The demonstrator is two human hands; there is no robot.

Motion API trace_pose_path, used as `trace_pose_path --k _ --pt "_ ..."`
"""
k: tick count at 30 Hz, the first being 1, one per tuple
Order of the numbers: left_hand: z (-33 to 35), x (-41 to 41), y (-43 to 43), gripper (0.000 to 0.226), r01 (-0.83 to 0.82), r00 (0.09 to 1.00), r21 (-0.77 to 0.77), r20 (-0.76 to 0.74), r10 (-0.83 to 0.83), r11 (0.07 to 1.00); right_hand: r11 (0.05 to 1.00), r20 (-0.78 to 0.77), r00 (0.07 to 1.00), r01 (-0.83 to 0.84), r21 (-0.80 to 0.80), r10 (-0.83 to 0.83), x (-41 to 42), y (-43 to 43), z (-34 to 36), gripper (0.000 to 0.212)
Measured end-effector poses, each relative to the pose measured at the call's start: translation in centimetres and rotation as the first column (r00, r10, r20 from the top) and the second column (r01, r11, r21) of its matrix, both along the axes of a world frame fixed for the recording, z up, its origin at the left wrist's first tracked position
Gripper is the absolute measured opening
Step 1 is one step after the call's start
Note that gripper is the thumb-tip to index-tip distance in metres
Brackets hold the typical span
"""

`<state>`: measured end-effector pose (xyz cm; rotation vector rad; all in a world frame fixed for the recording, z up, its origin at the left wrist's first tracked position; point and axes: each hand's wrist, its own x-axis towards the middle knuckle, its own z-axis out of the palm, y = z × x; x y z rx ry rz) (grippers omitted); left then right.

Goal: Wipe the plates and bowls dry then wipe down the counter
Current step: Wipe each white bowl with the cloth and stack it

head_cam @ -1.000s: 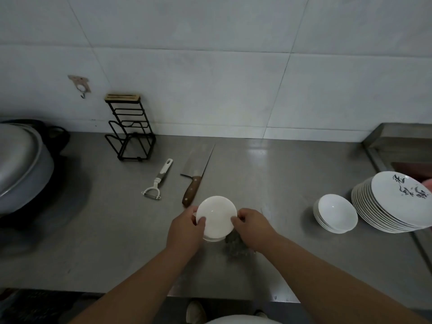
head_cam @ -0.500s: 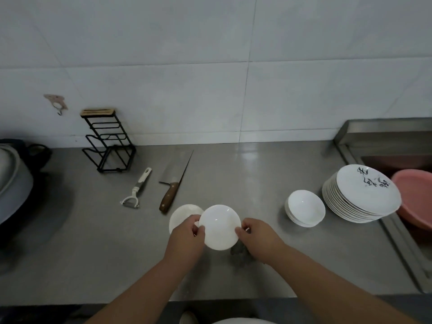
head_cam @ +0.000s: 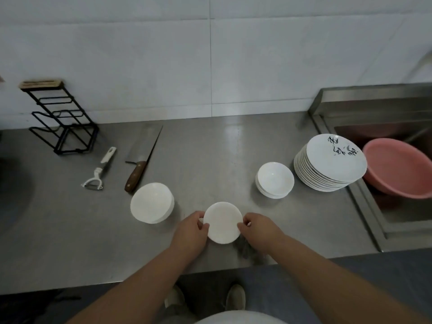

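- The steel surface (head_cam: 210, 148) carries one pile of white plates (head_cam: 327, 164) at its right end. The top plate has black brush marks, and the rims are too many to count surely.
- There are two piles of plain white bowls: the right bowl pile (head_cam: 274, 180) just beside the plates, and the left bowl pile (head_cam: 152, 202) well apart from it.
- One small white bowl (head_cam: 223, 222) is near the front edge, between the piles. It is round, and its face is tilted toward the camera.
- The left hand (head_cam: 190, 232) and the right hand (head_cam: 257, 231) pinch its opposite rims.
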<state>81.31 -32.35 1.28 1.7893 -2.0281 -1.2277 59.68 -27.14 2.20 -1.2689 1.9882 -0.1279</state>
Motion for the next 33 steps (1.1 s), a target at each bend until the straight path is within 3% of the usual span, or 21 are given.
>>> trace_pose_path --k 8,10,12,15,17,20,24,26,30,33 --pt "-2.1 -0.3 1.1 0.027 -0.050 0.999 0.013 0.000 0.050 0.999 0.994 -0.033 0.993 -0.114 0.002 0.114 -0.7 0.9 -0.6 0.018" --pt "-2.3 -0.1 1.3 0.029 -0.056 0.998 0.022 -0.016 0.056 0.998 0.991 -0.102 0.986 -0.134 -0.016 0.132 -0.7 1.0 0.2 0.021" --pt "-2.3 -0.1 1.5 0.032 -0.065 0.997 0.051 -0.024 0.067 0.997 0.979 -0.197 0.975 -0.134 -0.151 0.103 -0.9 1.3 1.4 0.020" --pt "-2.4 -0.2 1.8 0.036 -0.063 0.997 0.089 -0.034 0.066 0.994 0.887 -0.036 0.996 -0.093 -0.453 0.085 -0.4 1.5 3.4 0.014" --pt "-2.3 -0.3 2.0 0.035 -0.061 0.997 0.091 -0.050 0.065 0.994 0.889 0.027 0.968 -0.219 -0.403 0.251 0.0 1.3 3.3 0.032" --pt "-2.2 -0.3 2.1 0.030 -0.083 0.992 0.084 -0.087 0.090 0.993 0.824 -0.303 0.808 -0.556 -0.110 0.505 0.0 1.4 -0.3 0.066" --pt "-2.4 -0.1 1.9 0.025 -0.074 0.993 0.063 -0.088 0.079 0.995 0.638 -0.498 0.633 -0.746 -0.189 0.593 0.2 1.9 -2.1 0.063" --pt "-2.6 0.0 1.8 0.026 -0.077 0.992 0.056 -0.092 0.082 0.995 0.543 -0.512 0.552 -0.819 -0.185 0.658 0.6 2.2 -3.2 0.065" --pt "-2.9 -0.4 1.9 0.030 -0.079 0.990 0.087 -0.107 0.088 0.993 0.573 -0.471 0.523 -0.819 -0.044 0.711 0.8 1.7 -4.2 0.091" --pt "-3.2 -0.8 1.9 0.030 -0.096 0.990 0.077 -0.100 0.104 0.992 0.573 -0.413 0.530 -0.819 -0.021 0.741 2.0 1.1 -4.0 0.107"
